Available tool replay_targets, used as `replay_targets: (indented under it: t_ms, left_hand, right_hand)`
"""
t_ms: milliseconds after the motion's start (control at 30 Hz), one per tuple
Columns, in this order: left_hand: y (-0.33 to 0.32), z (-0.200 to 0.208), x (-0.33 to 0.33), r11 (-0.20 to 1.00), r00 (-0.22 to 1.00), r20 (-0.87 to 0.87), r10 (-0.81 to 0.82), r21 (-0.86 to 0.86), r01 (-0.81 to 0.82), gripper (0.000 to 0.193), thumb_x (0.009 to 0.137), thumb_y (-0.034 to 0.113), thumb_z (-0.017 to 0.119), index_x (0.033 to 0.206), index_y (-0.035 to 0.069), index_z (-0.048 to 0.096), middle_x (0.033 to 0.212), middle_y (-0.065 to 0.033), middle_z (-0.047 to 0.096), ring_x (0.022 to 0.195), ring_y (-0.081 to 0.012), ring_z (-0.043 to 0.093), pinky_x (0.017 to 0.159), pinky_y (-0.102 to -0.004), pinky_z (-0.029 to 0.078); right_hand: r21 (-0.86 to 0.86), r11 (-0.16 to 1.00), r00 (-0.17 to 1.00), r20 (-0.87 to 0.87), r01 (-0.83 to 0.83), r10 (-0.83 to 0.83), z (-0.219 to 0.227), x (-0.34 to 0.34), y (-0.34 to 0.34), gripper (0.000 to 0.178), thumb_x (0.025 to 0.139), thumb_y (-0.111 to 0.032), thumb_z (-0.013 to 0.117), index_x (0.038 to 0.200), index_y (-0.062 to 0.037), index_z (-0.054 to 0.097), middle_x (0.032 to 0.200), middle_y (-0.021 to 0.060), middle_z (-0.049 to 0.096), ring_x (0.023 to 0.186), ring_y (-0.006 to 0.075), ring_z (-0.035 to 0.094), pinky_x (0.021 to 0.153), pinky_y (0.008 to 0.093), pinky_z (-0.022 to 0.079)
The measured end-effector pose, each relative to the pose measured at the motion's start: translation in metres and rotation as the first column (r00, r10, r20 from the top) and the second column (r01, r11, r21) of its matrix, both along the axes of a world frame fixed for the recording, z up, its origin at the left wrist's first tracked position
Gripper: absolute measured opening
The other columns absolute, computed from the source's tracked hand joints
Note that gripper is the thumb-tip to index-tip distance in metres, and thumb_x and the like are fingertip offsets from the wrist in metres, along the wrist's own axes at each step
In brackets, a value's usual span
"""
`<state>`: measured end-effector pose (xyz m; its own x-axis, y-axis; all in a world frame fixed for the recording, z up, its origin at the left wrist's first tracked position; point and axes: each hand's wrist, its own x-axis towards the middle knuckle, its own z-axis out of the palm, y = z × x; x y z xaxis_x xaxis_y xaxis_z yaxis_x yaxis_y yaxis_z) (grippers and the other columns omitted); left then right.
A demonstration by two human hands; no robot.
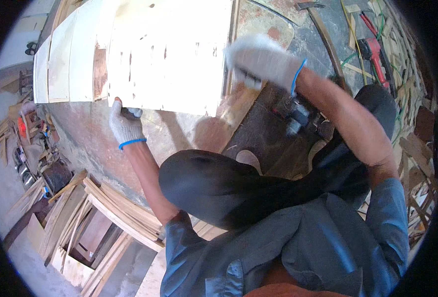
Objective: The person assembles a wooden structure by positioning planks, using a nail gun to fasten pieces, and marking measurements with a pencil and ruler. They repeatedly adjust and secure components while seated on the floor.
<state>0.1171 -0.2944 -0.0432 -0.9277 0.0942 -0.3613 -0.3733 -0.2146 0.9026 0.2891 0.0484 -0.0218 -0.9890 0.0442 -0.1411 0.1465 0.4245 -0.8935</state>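
Observation:
A broad panel of pale wooden boards [174, 59], brightly lit and partly washed out, fills the upper left and middle. My left hand [126, 123], in a white knit glove with a blue cuff, grips the panel's near edge. Its thumb lies on top and its fingers curl below. My right hand [263, 59], gloved the same way, is at the panel's right edge. Motion blurs it, and its fingers are partly hidden, so whether it grips the edge is unclear. Beyond it lies a hammer [324, 37] with a long wooden handle.
A red power tool [375, 55] lies at the right beside scattered wood strips [402, 64] and green straps. Stacked wooden slats [122, 213] stand at the lower left. Assorted tools and scraps [30, 133] crowd the left. A dark mat [263, 128] lies by my crossed legs.

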Motion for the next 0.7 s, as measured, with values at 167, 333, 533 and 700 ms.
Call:
replay_targets:
  t_ms: [167, 333, 533, 700]
  left_hand:
    - [-0.001, -0.005, -0.003, 1.0, 1.0, 0.02, 0.009, -0.024, -0.008, 0.03, 0.101, 0.025, 0.054, 0.12, 0.002, 0.06, 0.094, -0.0071, 0.069, 0.064, -0.0154, 0.055, 0.054, -0.0297, 0.042]
    - [-0.012, -0.01, -0.008, 0.996, 0.996, -0.021, -0.091, 0.018, 0.092, 0.038, 0.102, 0.025, 0.052, 0.131, -0.001, 0.055, 0.115, -0.013, 0.069, 0.089, -0.0225, 0.068, 0.071, -0.0337, 0.054]
    - [-0.012, -0.007, -0.005, 0.999, 1.0, 0.019, -0.013, -0.045, 0.014, 0.04, 0.101, 0.021, 0.054, 0.134, -0.001, 0.054, 0.128, -0.0162, 0.065, 0.113, -0.028, 0.066, 0.094, -0.0424, 0.055]
    - [-0.005, -0.008, -0.003, 1.0, 1.0, -0.001, 0.018, -0.023, -0.018, 0.039, 0.101, 0.021, 0.055, 0.132, -0.001, 0.055, 0.126, -0.016, 0.066, 0.11, -0.0273, 0.068, 0.09, -0.0405, 0.058]
  right_hand:
    - [-0.508, 0.804, 0.937, 0.306, 0.31, -0.168, 0.012, -0.003, 0.02, 0.037, 0.103, -0.037, 0.054, 0.092, -0.0035, 0.066, 0.077, 0.0065, 0.067, 0.062, 0.0139, 0.064, 0.052, 0.0272, 0.052]
    - [-0.499, 0.808, 0.938, 0.297, 0.313, -0.18, -0.009, -0.007, -0.011, 0.036, 0.099, -0.03, 0.057, 0.094, 0.0042, 0.066, 0.081, 0.0165, 0.069, 0.055, 0.0212, 0.066, 0.047, 0.0342, 0.054]
    - [-0.434, 0.849, 0.946, 0.244, 0.302, -0.212, -0.004, -0.004, -0.016, 0.04, 0.099, -0.032, 0.057, 0.095, 0.0063, 0.065, 0.08, 0.0159, 0.069, 0.053, 0.0198, 0.064, 0.043, 0.0339, 0.051]
    - [-0.351, 0.887, 0.945, 0.237, 0.299, -0.225, -0.002, -0.005, -0.016, 0.04, 0.099, -0.033, 0.057, 0.095, 0.0063, 0.065, 0.075, 0.0154, 0.068, 0.05, 0.0197, 0.063, 0.043, 0.0338, 0.051]
